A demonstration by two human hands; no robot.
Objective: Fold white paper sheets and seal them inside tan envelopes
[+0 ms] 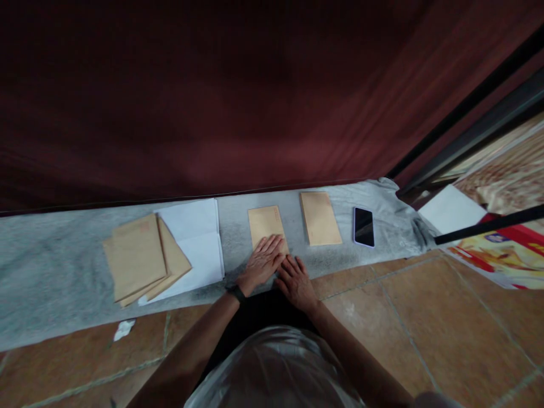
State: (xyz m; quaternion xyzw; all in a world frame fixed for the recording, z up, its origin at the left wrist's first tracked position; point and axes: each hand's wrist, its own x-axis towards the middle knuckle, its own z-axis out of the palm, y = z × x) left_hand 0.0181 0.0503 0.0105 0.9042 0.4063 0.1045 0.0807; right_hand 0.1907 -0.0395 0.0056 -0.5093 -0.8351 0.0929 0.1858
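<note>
A tan paper envelope (264, 221) lies on the grey cloth in front of me. My left hand (264, 258), with a dark band at its wrist, rests flat on the envelope's lower part, fingers stretched out. Beside it my right hand (297, 283) presses down at the envelope's lower right corner, fingers extended; its fingertips meet the left hand. Neither hand grips anything. Just to the right lies a second tan envelope or small stack of them (321, 218). To the left, several larger tan envelopes (138, 258) overlap white paper sheets (191, 232).
A phone (364, 226) lies right of the envelopes on the grey cloth (51, 272). Behind the strip rises a dark red curtain (238, 113). Black bars (484, 99), a white sheet (453, 208) and a colourful box (505, 255) stand at right. A white scrap (124, 329) is on the tiles.
</note>
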